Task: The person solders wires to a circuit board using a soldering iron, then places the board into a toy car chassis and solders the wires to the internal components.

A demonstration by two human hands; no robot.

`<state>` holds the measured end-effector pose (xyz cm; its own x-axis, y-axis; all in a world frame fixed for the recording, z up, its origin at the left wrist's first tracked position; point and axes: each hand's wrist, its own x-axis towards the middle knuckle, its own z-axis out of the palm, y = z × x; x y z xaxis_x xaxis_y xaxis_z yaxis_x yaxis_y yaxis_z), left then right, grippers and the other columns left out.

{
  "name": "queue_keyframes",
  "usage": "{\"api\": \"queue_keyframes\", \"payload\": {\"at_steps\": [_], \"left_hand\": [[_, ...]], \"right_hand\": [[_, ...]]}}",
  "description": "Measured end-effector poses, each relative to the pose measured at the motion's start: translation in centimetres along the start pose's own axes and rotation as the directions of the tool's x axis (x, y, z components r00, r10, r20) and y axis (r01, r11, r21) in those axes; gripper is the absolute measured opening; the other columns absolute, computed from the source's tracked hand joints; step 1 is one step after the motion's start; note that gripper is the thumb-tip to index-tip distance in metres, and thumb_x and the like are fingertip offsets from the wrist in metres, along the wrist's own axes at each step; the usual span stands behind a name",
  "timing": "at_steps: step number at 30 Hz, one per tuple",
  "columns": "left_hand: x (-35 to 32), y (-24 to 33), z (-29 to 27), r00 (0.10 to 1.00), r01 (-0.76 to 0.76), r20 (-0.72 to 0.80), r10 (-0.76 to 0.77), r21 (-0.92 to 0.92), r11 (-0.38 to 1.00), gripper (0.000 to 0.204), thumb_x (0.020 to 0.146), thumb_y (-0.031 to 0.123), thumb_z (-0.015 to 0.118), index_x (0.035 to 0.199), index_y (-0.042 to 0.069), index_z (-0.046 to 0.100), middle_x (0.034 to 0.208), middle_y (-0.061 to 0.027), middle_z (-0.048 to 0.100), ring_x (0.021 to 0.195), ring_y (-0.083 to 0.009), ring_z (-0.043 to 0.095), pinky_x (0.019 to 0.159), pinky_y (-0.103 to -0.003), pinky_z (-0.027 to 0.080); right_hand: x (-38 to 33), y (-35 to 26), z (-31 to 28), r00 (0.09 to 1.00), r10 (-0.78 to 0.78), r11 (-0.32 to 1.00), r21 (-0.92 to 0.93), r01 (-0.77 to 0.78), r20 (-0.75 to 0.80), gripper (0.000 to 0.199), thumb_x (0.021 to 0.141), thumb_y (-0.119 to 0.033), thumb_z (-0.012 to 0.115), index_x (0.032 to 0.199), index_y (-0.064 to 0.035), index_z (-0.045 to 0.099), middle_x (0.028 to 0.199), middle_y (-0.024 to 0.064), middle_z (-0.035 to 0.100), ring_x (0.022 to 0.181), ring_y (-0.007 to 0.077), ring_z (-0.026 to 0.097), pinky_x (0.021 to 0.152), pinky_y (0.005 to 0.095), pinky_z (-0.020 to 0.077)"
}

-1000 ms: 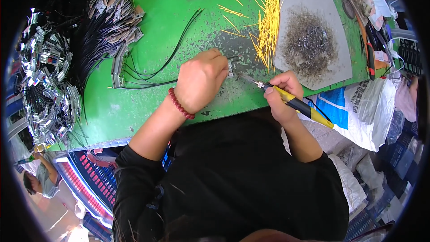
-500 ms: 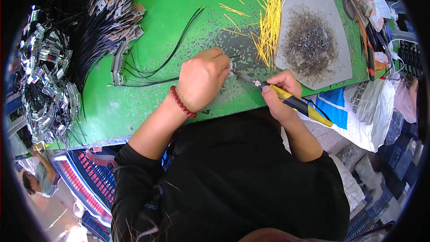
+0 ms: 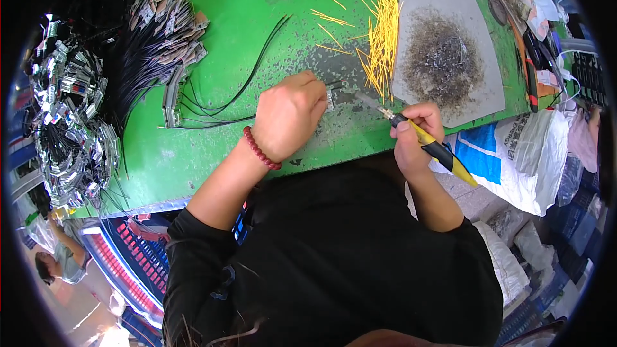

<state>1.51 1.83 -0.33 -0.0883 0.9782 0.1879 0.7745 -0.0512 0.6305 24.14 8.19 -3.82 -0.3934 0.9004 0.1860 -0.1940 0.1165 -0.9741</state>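
Note:
My left hand (image 3: 290, 115) rests on the green table (image 3: 250, 19), pinching a small metal part (image 3: 331, 97) with a black wire (image 3: 257, 71) at its fingertips. A red bead bracelet (image 3: 260, 149) circles that wrist. My right hand (image 3: 418, 132) grips a yellow and black soldering iron (image 3: 427, 144) like a pen. Its metal tip (image 3: 369, 103) points left toward the small part and stops a short way from it.
Yellow thin sticks (image 3: 379, 26) lie beside a grey mat (image 3: 450, 51) covered with dark metal debris. A bundle of black wires with tags (image 3: 157, 38) and a heap of shiny metal parts (image 3: 67, 122) sit at the left. A white sack (image 3: 520, 154) hangs at the right.
My right hand has drawn the soldering iron slightly back to the right, away from the small part. My left hand has stayed in place.

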Motion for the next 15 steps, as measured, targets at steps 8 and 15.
{"api": "queue_keyframes", "payload": {"at_steps": [8, 15], "left_hand": [[-0.2, 0.0, -0.8, 1.0, -0.008, 0.005, 0.008, -0.016, 1.0, 0.008, 0.076, 0.004, 0.071, 0.081, 0.003, 0.064, 0.084, -0.0108, 0.063, 0.078, -0.0302, 0.063, 0.067, -0.038, 0.052], [-0.3, 0.7, -1.9, 0.986, -0.128, -0.111, 0.125, -0.027, 0.991, 0.01, 0.073, 0.005, 0.072, 0.076, 0.004, 0.063, 0.082, -0.0081, 0.063, 0.078, -0.0286, 0.062, 0.069, -0.039, 0.052]], "right_hand": [[1.6, -1.4, 0.5, 0.993, -0.013, 0.993, -0.119, 0.027, 0.115, 0.037, 0.088, -0.003, 0.07, 0.122, 0.0, 0.056, 0.09, 0.0059, 0.064, 0.082, 0.0095, 0.062, 0.072, 0.0221, 0.0498], [4.8, -1.9, 2.5, 0.969, 0.052, 0.97, -0.242, 0.008, 0.241, 0.03, 0.096, -0.003, 0.056, 0.126, -0.0021, 0.055, 0.082, 0.0106, 0.069, 0.067, 0.0111, 0.064, 0.061, 0.0228, 0.0514]]}}
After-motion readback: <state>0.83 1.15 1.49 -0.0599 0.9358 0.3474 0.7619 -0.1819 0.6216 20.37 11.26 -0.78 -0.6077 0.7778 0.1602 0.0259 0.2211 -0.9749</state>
